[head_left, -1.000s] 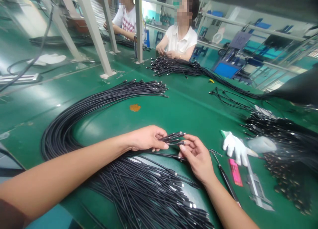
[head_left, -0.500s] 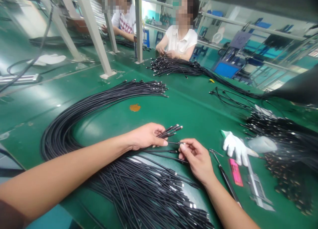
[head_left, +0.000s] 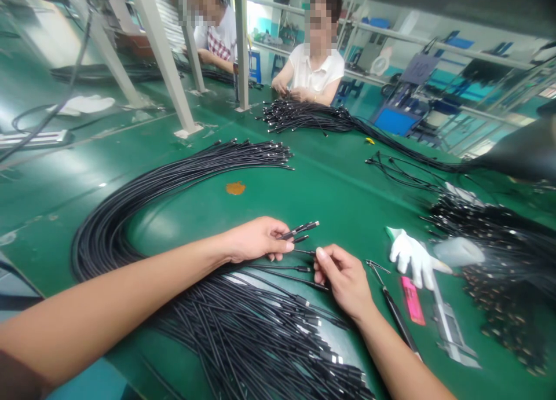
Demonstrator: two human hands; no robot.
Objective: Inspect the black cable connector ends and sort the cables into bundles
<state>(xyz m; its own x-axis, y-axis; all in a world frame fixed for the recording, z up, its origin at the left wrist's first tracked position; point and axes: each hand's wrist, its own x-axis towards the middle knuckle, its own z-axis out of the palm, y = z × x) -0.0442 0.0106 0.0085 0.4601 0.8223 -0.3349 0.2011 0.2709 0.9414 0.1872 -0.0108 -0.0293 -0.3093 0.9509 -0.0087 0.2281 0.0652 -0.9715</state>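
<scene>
Black cable ends [head_left: 299, 231] with metal tips, a small bunch, sat in the left hand [head_left: 256, 239], held up over the green surface [head_left: 330, 203]. Left fingers [head_left: 278, 247] were curled closed around the bunch, with the tips poking out to the right. Right hand [head_left: 343, 283] was just beside it, thumb and index fingers [head_left: 320, 253] pinched nearly together by a single thin cable [head_left: 304, 252]; could not tell if they had hold of it. Under both forearms lay a big loose pile of black cables [head_left: 243, 342], plug ends toward the lower right. Further left was a long curved coil of black cable [head_left: 174, 186], its metal ends fanned out near an orange spot [head_left: 235, 188] on the surface. Right of the right hand: black-handled metal-tipped tool [head_left: 393, 310], pink item [head_left: 412, 300], white glove [head_left: 412, 256], caliper [head_left: 449, 330], then a dense heap of cable ends [head_left: 490, 243]. Small yellow item [head_left: 369, 140] lay further up. Across the surface, a co-worker in a white top [head_left: 317, 74] had both hands at a black cable bundle [head_left: 304, 116]. Second co-worker [head_left: 215, 41] sat beyond a grey steel post [head_left: 241, 47].
</scene>
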